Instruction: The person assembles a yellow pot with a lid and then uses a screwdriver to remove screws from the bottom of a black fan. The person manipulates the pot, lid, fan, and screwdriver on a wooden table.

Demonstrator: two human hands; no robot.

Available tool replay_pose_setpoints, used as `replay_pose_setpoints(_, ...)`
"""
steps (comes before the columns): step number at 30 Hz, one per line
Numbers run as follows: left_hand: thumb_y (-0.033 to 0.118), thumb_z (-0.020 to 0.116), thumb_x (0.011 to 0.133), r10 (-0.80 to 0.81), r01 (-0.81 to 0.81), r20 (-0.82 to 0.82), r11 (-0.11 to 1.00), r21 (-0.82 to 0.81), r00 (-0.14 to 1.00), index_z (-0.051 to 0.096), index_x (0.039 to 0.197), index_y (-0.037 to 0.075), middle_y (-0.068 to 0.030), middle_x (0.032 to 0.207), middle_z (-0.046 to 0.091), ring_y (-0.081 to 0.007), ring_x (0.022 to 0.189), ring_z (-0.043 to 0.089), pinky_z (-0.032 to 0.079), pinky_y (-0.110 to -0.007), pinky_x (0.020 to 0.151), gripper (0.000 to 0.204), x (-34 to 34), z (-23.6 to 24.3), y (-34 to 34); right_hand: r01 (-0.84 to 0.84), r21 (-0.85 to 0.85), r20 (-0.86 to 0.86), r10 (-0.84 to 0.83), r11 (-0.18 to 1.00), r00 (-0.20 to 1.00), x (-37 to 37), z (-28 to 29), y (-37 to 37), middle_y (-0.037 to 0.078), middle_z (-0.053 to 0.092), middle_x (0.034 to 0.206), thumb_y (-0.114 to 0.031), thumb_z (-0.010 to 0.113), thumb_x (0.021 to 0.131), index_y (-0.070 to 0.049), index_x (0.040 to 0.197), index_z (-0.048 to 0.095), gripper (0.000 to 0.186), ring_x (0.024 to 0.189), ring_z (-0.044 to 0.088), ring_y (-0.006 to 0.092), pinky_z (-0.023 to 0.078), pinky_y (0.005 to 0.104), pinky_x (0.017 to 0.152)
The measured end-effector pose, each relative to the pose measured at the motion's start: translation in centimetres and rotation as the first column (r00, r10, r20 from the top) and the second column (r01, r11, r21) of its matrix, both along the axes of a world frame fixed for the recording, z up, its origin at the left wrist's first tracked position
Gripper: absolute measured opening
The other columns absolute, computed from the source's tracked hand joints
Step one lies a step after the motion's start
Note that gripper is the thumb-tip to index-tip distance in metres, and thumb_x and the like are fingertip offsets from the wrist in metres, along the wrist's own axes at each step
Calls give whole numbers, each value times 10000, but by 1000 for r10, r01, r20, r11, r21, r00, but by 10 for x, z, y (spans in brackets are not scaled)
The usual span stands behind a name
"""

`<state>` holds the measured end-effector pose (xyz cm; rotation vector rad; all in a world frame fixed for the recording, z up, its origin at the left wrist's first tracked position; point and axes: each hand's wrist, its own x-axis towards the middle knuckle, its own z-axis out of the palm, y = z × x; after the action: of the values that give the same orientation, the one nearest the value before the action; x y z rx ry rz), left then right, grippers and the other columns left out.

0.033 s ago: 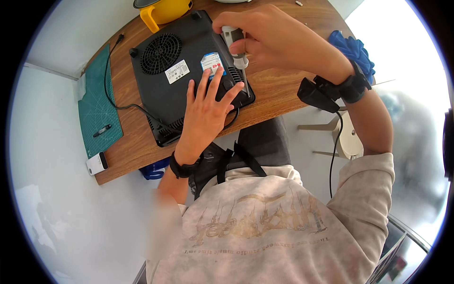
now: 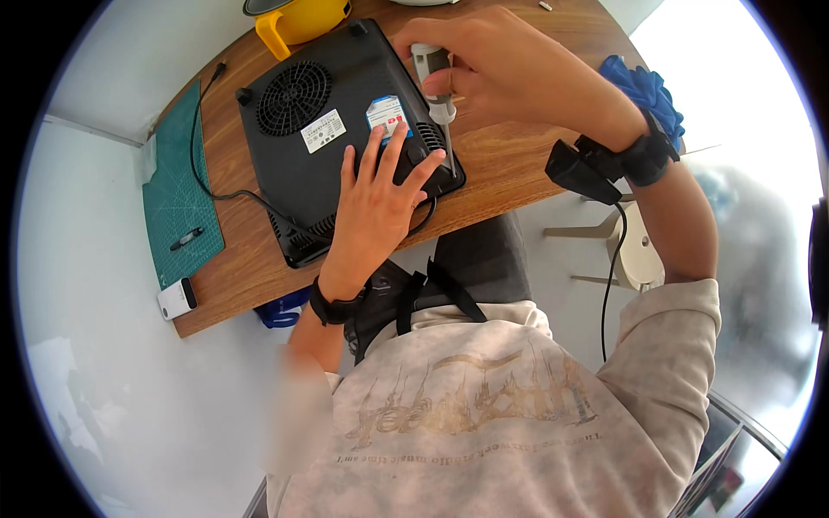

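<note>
A black induction cooker lies underside up on the table, with a round fan grille, slotted vents and two stickers showing. My left hand rests flat on its near right part, fingers spread, the index fingertip beside the screwdriver's shaft. With the fingers of my right hand closed round the grey and white handle, I hold a screwdriver almost upright. Its metal shaft reaches down to the cooker's near right corner; the spot under the tip is too small to make out.
A black power cord runs left across the table and a green cutting mat. On the mat lies a black pen, and a white device sits at its corner. Beyond the cooker stands a yellow pot; blue cloth lies right.
The screwdriver's handle has tipped slightly to the right, and the fingers of my right hand have shifted a little with it. My left hand and the cooker stay put.
</note>
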<state>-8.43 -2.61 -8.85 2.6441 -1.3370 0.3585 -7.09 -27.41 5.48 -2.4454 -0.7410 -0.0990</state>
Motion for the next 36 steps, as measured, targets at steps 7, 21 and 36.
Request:
replay_pose_setpoints(7, 233, 759, 907, 6, -6, -13, 1000, 0, 1000, 519, 1511, 366, -122, 1631, 390, -378, 1502, 375, 337, -630, 1168, 664, 0, -2, 0, 176, -51, -41, -178, 983, 983, -1, -3, -23, 207, 711, 936, -150, 731, 924, 23, 1164, 632, 312, 868, 685, 391, 524, 445, 800)
replay_pose_setpoints(21, 222, 750, 913, 9, -9, -12, 1000, 4, 1000, 526, 1509, 361, -123, 1640, 386, -372, 1508, 371, 334, -627, 1168, 652, 0, 0, 0, 595, 41, 50, -596, 803, 801, -46, -49, -46, 63, 659, 653, -391, 781, 940, -59, 970, 666, 353, 552, 611, 134, 440, 287, 545)
replay_pose_setpoints(36, 233, 739, 919, -5, 5, 12, 1000, -8, 1000, 548, 1476, 301, -125, 1630, 393, -374, 1504, 371, 334, -627, 1171, 592, 0, -1, -1, 661, 19, 619, -528, 750, 581, -90, -47, 22, 37, 542, 552, -462, 779, 877, -100, 773, 548, 442, 462, 586, 259, 460, 349, 447)
